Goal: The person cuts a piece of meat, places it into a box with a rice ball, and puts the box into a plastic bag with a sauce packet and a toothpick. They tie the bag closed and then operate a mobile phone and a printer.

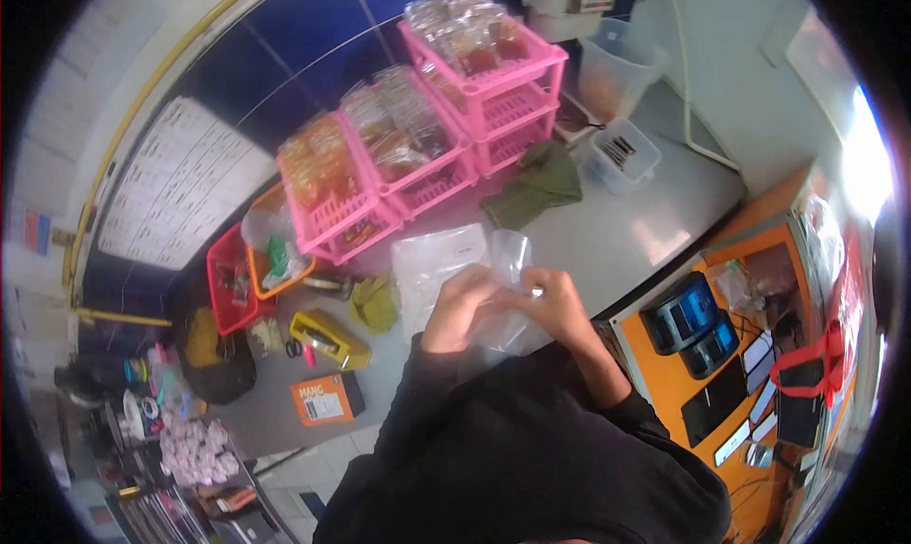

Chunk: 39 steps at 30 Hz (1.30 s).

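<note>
My left hand (463, 305) and my right hand (556, 305) meet close in front of my chest, fingers bent toward each other. Between them is a clear plastic bag (511, 250), which sticks up past the fingertips and hangs below them. Both hands are closed on it, and a small shiny spot shows at my right fingers. Under and behind the hands, a stack of flat clear plastic bags (427, 259) lies on the grey table (607, 250). A green cloth (541, 185) rests just beyond.
Pink stacked baskets (493, 108) full of packed bags line the back wall. Left of them are an orange basket (302, 276), a red basket (220, 276), a yellow tape dispenser (332, 345) and an orange-and-white box (327, 399). A clear tub (622, 155) stands back right; phones fill an orange shelf (655, 373).
</note>
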Available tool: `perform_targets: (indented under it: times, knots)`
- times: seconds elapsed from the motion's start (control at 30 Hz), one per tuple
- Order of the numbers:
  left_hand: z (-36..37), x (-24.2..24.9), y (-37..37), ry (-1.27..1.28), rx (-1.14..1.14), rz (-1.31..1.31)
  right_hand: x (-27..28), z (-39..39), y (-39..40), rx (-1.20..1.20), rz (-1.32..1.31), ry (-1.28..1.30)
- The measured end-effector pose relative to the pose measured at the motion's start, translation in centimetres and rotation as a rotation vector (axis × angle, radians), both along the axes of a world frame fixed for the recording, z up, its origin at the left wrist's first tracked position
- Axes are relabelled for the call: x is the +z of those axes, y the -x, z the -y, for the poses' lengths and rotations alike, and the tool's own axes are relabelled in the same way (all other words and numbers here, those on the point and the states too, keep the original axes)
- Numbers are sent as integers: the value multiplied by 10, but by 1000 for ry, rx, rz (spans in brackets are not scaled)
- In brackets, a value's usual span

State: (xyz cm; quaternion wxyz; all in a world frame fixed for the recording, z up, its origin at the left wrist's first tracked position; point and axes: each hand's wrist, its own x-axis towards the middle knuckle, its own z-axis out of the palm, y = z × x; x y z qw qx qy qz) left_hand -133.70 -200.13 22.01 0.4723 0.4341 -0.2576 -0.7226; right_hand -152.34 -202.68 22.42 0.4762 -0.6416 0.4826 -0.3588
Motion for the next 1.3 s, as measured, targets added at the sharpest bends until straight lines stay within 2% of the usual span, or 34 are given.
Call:
perform_targets:
  times: [0.07, 0.13, 0.17, 0.2, 0.27, 0.3, 0.33, 0.4, 0.47, 0.5, 0.57, 0.6, 0.67, 0.73, 0.8, 0.87, 0.9, 0.97, 1.0, 1.03, 1.07, 1.1, 1.2, 1.3]
  knots:
    - [0, 0, -2, 9, 50, -97, -1, 3, 3, 39, -25, 60]
    - [0, 5, -3, -80, 187, -296, -6, 6, 6, -38, 148, -139]
    - [-2, -2, -3, -135, 251, -354, -16, 8, 7, -44, 224, -95]
    - [-1, -8, -6, -132, 255, -356, -13, 8, 9, -39, 223, -94]
    - [0, -24, -20, -131, 203, -547, -7, 11, 12, -164, 241, -166]
    - [1, -54, -34, -110, 189, -601, -15, 19, 24, -163, 241, -163]
    - [-3, -45, -44, -107, 189, -602, -30, 32, 42, -236, 338, -148]
    - [-14, -18, -54, -134, 1, -356, -37, 48, 65, -303, 430, -129]
    - [-20, -5, -40, -100, -41, -336, -36, 57, 73, -326, 195, -169]
    - [-19, 6, -36, -43, -102, -84, -31, 56, 68, -313, 189, -165]
    - [-19, 11, -36, 63, -137, 388, -12, 41, 50, -457, -405, 421]
    - [-18, 12, -33, 55, -113, 386, -1, 30, 39, -432, -402, 424]
    - [-10, 16, -21, 361, 129, 601, 16, 10, 15, -426, -321, 642]
    - [-7, -5, -3, 468, 214, 507, -7, -5, 5, 28, -361, 714]
    - [-9, 6, 11, 835, 268, 753, -22, -13, -23, 256, -205, 262]
    - [-25, 24, 16, 853, 70, 1098, -26, -10, -52, 438, 167, 184]
    - [-33, 34, 13, 813, 120, 1114, -25, -6, -62, 498, 165, 170]
    - [-45, 51, 3, 886, -42, 1417, -25, 10, -85, 497, 427, -183]
    - [-51, 55, 2, 870, -42, 1437, -26, 18, -94, 472, 567, -358]
    - [-56, 58, -4, 870, 72, 1447, -26, 27, -107, 438, 694, -535]
    - [-62, 60, -9, 872, 186, 1452, -25, 33, -120, 423, 752, -617]
    - [-68, 57, -15, 861, 193, 1458, -26, 38, -132, 431, 772, -624]
    - [-92, 44, -30, 778, 318, 1400, -25, 64, -179, 488, 678, -386]
    - [-135, 58, -69, 693, 406, 1174, -20, 105, -231, 523, 428, 88]
